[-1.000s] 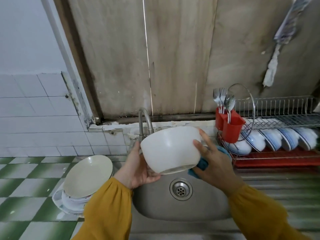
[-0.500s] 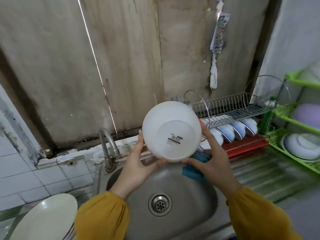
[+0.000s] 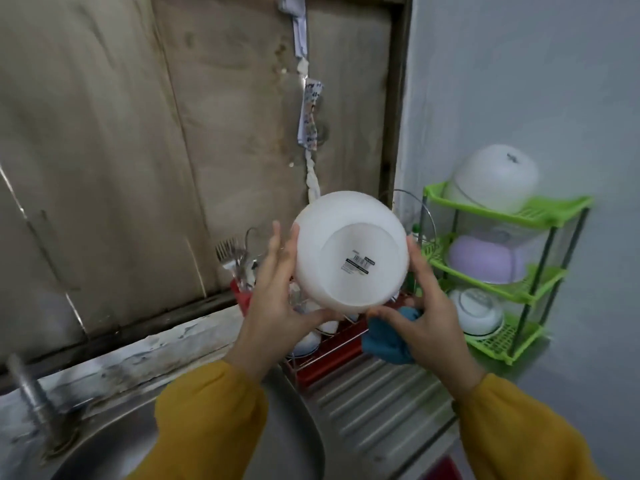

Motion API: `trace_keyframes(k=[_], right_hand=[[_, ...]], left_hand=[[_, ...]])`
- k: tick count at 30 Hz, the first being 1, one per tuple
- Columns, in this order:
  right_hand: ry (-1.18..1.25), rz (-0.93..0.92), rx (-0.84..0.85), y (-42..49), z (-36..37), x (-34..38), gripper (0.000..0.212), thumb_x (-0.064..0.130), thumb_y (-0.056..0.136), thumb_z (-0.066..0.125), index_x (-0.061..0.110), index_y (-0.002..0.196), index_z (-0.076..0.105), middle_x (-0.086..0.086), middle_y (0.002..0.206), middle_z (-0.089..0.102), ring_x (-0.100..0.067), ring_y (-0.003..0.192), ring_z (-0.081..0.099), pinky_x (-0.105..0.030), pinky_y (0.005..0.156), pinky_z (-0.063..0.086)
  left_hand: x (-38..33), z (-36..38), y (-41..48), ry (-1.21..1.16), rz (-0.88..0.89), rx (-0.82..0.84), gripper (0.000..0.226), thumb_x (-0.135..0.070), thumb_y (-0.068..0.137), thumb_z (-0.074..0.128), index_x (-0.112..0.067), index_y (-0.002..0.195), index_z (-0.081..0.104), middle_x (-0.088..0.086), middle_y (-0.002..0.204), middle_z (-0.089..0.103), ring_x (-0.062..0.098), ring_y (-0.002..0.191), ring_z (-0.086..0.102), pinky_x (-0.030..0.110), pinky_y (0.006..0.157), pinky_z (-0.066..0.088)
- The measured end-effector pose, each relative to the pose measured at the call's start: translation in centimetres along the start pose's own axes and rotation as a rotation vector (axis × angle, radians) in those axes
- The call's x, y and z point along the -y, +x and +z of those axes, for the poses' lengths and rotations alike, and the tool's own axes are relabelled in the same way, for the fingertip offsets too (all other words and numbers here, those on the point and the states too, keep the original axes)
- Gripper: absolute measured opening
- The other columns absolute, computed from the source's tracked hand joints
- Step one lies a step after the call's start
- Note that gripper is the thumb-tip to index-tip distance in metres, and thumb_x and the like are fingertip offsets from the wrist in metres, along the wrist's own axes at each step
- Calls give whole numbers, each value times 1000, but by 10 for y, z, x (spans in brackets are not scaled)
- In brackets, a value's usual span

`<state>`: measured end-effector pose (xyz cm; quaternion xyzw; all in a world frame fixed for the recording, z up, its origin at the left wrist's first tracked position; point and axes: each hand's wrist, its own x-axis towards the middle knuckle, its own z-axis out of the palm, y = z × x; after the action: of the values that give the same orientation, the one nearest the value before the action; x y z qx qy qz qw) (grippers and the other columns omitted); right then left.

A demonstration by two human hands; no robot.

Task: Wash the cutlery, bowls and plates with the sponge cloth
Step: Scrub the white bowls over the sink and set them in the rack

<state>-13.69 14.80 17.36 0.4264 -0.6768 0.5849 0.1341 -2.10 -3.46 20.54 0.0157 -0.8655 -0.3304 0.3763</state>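
I hold a white bowl (image 3: 349, 251) up with both hands, its underside and barcode label facing me. My left hand (image 3: 273, 306) grips its left side, thumb under the lower edge. My right hand (image 3: 433, 317) grips the right side, thumb on the lower edge, and holds the blue sponge cloth (image 3: 384, 344) bunched under its palm. The bowl hangs above the red-based dish rack (image 3: 325, 358), where bowls stand on edge, mostly hidden by my hands. Forks (image 3: 232, 258) stick up from a red cutlery holder (image 3: 242, 299) to the left.
A green three-tier shelf (image 3: 505, 216) stands in the right corner with an upturned white bowl (image 3: 495, 178), a purple bowl (image 3: 485, 261) and another bowl (image 3: 478, 313). The ridged steel drainboard (image 3: 374, 403) lies below my hands. Sink (image 3: 104, 445) and tap (image 3: 31, 393) are at lower left.
Both hands carried the bowl from over the sink to the right, above the dish rack, tipping its underside toward me. My view swung right; the green shelf came in and the plates went out.
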Motion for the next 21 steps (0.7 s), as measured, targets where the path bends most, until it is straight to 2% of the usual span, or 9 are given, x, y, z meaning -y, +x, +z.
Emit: trace_keyframes(k=[2,4,6,10,13,15,17,19,21], right_hand=[[-47,-16,-38,12,-29,-14,100,49,71,81,56,146,15,40,148,25,5,126,44,-30,94,51],[-108,-16,-73,26,-56,-25,100,59,69,77,59,145,13,33,150,30,10,90,52,-18,76,48],[-161,-10,-106,43,-86,-34,102,61,68,77,59,146,11,43,143,31,7,73,52,-22,72,48],[-243,-19,-139,82,-148,-50,100,47,72,76,43,152,17,48,135,27,-10,105,55,-37,90,53],[-306,-26,-175,111,-189,-61,97,33,75,82,42,150,20,37,143,23,2,132,37,-24,89,51],[-330,5,-185,128,-218,-73,96,28,76,81,41,149,21,38,142,21,-1,131,38,-10,77,47],[-341,46,-176,145,-243,-85,96,27,76,80,38,152,22,44,140,19,-7,122,48,-12,75,47],[-335,95,-141,162,-266,-100,94,27,78,79,35,153,23,48,136,16,-3,129,41,-23,93,46],[-322,146,-100,178,-286,-114,92,24,80,78,34,153,23,42,141,16,8,134,24,-21,110,29]], left_hand=[[-10,27,24,-6,55,37,124,-47,63,85,-31,155,3,-12,162,5,-6,146,1,6,112,9],[-20,50,47,-31,86,49,124,-47,64,84,-30,155,2,-19,160,8,-5,146,5,0,108,10],[-30,76,77,-40,126,45,126,-51,61,84,-27,156,5,-24,157,8,-9,144,5,0,109,8],[-52,122,136,-47,201,22,128,-45,57,88,-21,156,11,-20,154,15,-21,136,3,-1,107,5],[-68,157,176,-81,226,26,125,-43,57,89,-22,155,13,-22,151,16,-19,136,5,-2,105,4],[-80,183,201,-90,230,40,125,-40,57,90,-22,155,14,-20,151,17,-12,137,8,-3,105,3],[-91,206,225,-94,236,44,124,-38,56,91,-19,155,18,-13,157,18,-5,140,10,5,111,6],[-97,229,246,-118,225,47,123,-35,55,93,-16,154,22,-5,159,21,4,144,15,17,117,11],[-100,250,264,-130,220,47,120,-35,54,93,-15,152,27,-2,158,25,9,145,19,19,116,13]])
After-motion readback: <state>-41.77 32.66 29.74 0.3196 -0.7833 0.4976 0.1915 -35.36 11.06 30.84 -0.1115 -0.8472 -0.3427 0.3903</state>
